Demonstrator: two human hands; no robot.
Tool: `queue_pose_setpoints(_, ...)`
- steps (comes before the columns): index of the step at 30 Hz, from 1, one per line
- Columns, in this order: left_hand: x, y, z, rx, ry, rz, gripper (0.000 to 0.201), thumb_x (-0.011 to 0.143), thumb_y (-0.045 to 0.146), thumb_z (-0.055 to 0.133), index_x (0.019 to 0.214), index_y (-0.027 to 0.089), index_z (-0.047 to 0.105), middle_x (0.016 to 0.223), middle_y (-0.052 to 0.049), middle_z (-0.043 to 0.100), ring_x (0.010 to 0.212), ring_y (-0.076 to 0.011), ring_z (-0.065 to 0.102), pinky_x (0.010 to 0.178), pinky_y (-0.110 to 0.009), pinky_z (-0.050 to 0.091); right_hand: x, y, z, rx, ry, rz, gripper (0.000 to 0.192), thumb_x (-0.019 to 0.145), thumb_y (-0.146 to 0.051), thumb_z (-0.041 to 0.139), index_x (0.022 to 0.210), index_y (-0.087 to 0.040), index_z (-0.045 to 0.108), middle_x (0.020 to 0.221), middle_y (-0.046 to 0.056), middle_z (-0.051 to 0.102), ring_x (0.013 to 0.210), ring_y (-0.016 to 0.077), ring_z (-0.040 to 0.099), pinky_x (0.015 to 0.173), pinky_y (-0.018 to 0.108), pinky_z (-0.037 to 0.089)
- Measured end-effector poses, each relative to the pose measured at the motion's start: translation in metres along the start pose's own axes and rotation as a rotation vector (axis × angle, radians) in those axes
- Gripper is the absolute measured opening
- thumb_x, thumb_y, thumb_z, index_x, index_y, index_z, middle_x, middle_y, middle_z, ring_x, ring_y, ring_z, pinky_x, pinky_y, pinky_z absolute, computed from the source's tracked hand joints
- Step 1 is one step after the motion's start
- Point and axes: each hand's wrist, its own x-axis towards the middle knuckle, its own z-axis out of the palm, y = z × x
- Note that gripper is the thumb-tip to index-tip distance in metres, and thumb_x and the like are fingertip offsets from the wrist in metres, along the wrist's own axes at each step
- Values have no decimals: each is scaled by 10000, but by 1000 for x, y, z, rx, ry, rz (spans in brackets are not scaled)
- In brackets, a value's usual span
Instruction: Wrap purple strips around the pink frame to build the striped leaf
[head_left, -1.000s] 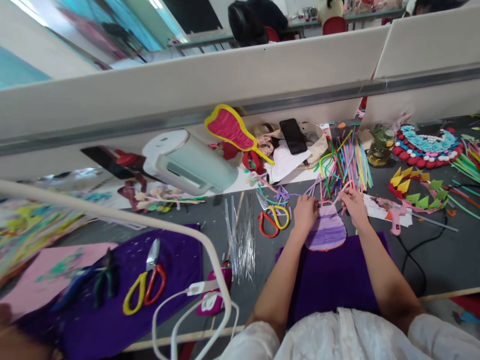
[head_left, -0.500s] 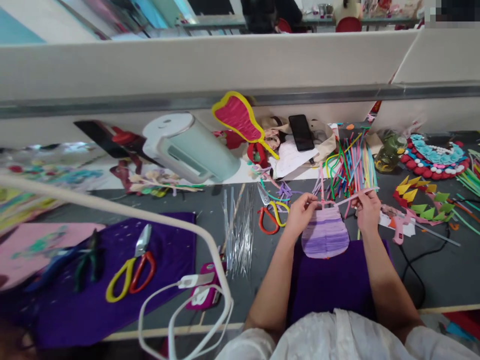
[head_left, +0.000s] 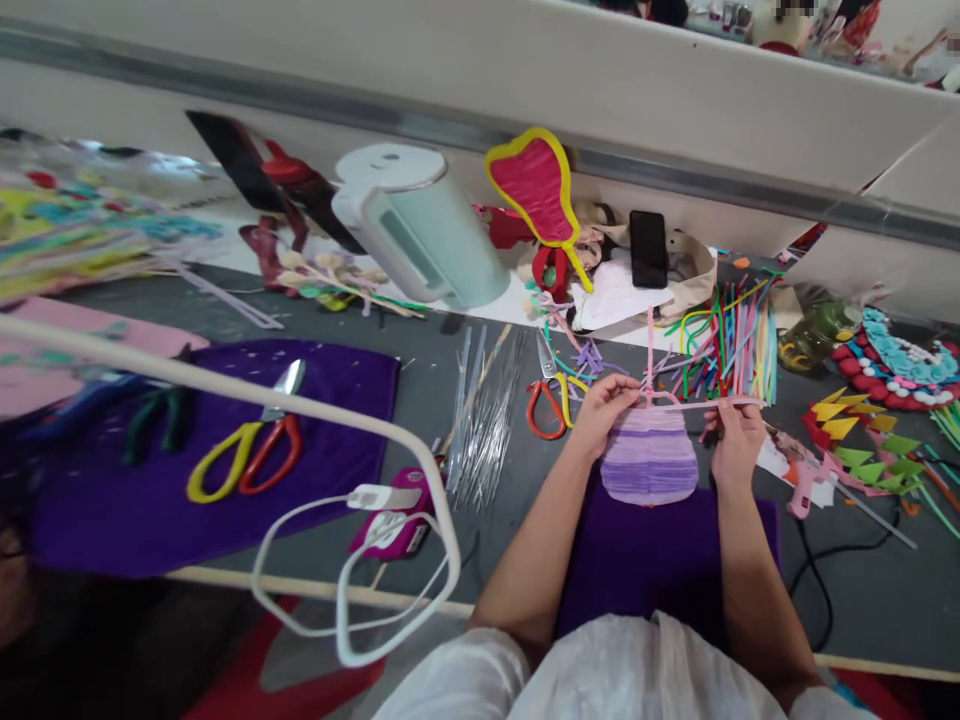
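between the two hands, just above a dark purple cloth [head_left: 660, 560], a striped purple piece [head_left: 649, 455] is held over the grey table [head_left: 517, 480]. its upper left corner is gripped by the left hand [head_left: 604, 405], fingers curled shut on the edge. a pale pink strip [head_left: 712, 404] running level across the top of the piece is pinched at its right end by the right hand [head_left: 733, 440], thumb against forefinger. a second pink strip [head_left: 649, 350] stands upright from the top middle of the piece.

the piece is rounded at the bottom, narrower at the top, and banded in light and darker purple rows with a ribbed look. the strips appear thin and soft; whether they are foam or felt cannot be told.

just left of the left hand lie scissors [head_left: 551, 400] with red and yellow handles, and further left a loose bundle of thin silver wires [head_left: 484, 425]. beyond the hands a fan of coloured strips [head_left: 724, 340] is spread, and behind it a black phone [head_left: 649, 248] rests on white paper. a pale green canister [head_left: 424, 228] lies tilted near a pink, yellow-edged paddle shape [head_left: 536, 185]. a pink glue gun [head_left: 806, 480] lies to the right of the right hand.

compared with half a second earlier, the pink strip is drawn out straighter and more level, the hands are set slightly wider apart, and the view has swung left and downward.
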Motion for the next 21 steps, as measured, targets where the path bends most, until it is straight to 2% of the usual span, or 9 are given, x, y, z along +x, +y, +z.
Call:
queue_pose_setpoints(3, 1, -3, -2, -26, -2, -35, 241, 675, 289, 742, 857, 158, 653, 714, 2, 651, 678, -130, 626, 662, -242, 471, 4, -2, -4, 91, -20, 65, 224, 716, -351, 680, 782, -189, 540, 665, -18, 633, 510, 90, 559, 442, 189, 434)
queue_pose_setpoints(6, -1, -2, 1, -61, -56, -50, 257, 684, 296, 750, 883, 158, 663, 738, -9, 669, 689, -135, 642, 664, -243, 477, 12, -6, -8, 182, -85, 106, 169, 721, -324, 625, 761, -213, 503, 693, -26, 620, 549, 97, 566, 488, 213, 476)
queue_pose_setpoints(7, -2, -1, 3, -72, -78, -53, 260, 686, 300, 753, 884, 158, 664, 737, -11, 672, 684, -135, 644, 662, -243, 478, 15, -8, -8, 185, -120, 125, 148, 728, -321, 601, 767, -222, 498, 650, -42, 586, 513, 94, 536, 458, 209, 456)
queue_pose_setpoints(9, -5, 0, 5, -94, -125, -65, 260, 689, 309, 757, 878, 155, 664, 722, -16, 676, 666, -134, 644, 654, -244, 481, 21, -12, -4, 137, -238, 209, 124, 747, -336, 569, 788, -232, 514, 543, -73, 471, 404, 78, 406, 359, 187, 339)
queue_pose_setpoints(12, -8, 0, 8, -133, -192, -101, 260, 694, 311, 761, 873, 152, 660, 704, -19, 680, 642, -129, 642, 640, -238, 482, 23, -19, 13, 40, -478, 385, 228, 766, -424, 590, 831, -206, 594, 459, -104, 292, 347, 58, 195, 313, 183, 154)
queue_pose_setpoints(14, -9, -2, 10, -160, -220, -130, 262, 691, 307, 768, 872, 153, 658, 703, -15, 681, 632, -124, 642, 631, -231, 482, 21, -22, 26, 21, -578, 416, 334, 747, -472, 638, 934, -195, 633, 451, -116, 252, 356, 56, 172, 326, 182, 142)
queue_pose_setpoints(15, -10, -2, 11, -173, -229, -142, 263, 687, 304, 771, 871, 153, 658, 703, -13, 680, 628, -121, 641, 627, -227, 482, 19, -23, 32, 4, -613, 418, 363, 723, -475, 673, 951, -194, 641, 455, -113, 282, 363, 54, 199, 338, 180, 174)
queue_pose_setpoints(18, -11, -2, 12, -196, -241, -149, 266, 678, 299, 779, 863, 150, 659, 703, -13, 678, 622, -114, 637, 626, -221, 486, 16, -22, 40, -58, -602, 375, 331, 653, -456, 749, 819, -189, 645, 479, -91, 384, 390, 53, 288, 376, 188, 257)
queue_pose_setpoints(21, -10, 2, 9, -183, -228, -115, 259, 676, 304, 775, 848, 148, 661, 693, -21, 677, 618, -120, 632, 621, -229, 493, 22, -19, 31, -161, -464, 236, 293, 699, -479, 705, 734, -199, 624, 432, -105, 335, 362, 53, 228, 366, 197, 211)
